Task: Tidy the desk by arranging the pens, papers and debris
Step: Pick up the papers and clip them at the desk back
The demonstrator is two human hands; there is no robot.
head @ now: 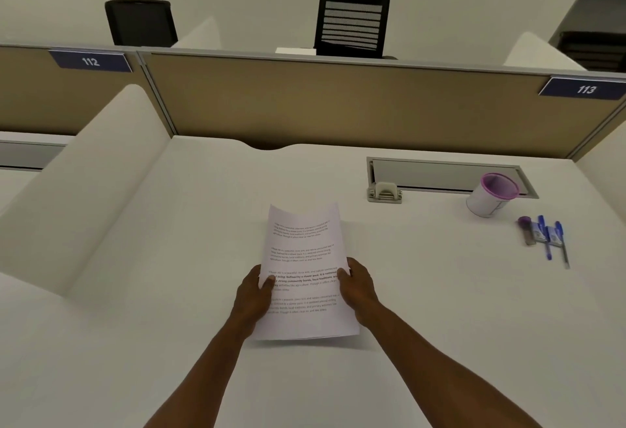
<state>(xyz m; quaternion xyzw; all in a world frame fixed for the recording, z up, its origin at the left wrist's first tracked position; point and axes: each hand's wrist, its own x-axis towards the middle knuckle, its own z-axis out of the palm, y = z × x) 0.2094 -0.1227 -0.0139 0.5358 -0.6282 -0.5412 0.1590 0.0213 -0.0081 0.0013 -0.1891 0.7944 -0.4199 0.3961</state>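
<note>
Nearby, cup [492, 194], pens [545, 235], hands [306, 288] gripping papers [305, 258]

Both hands on printed papers, mid-desk.
Left hand [255, 292] and right hand [357, 287] grip the papers [305, 258] by their side edges; pens [548, 236] lie beside cup [491, 195], far right.

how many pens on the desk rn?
3, all lying side by side at the desk's right, in front of the purple-rimmed cup: purple pen, blue pen, blue pen. Cup's inside isn't visible, so more may hide there.
</note>
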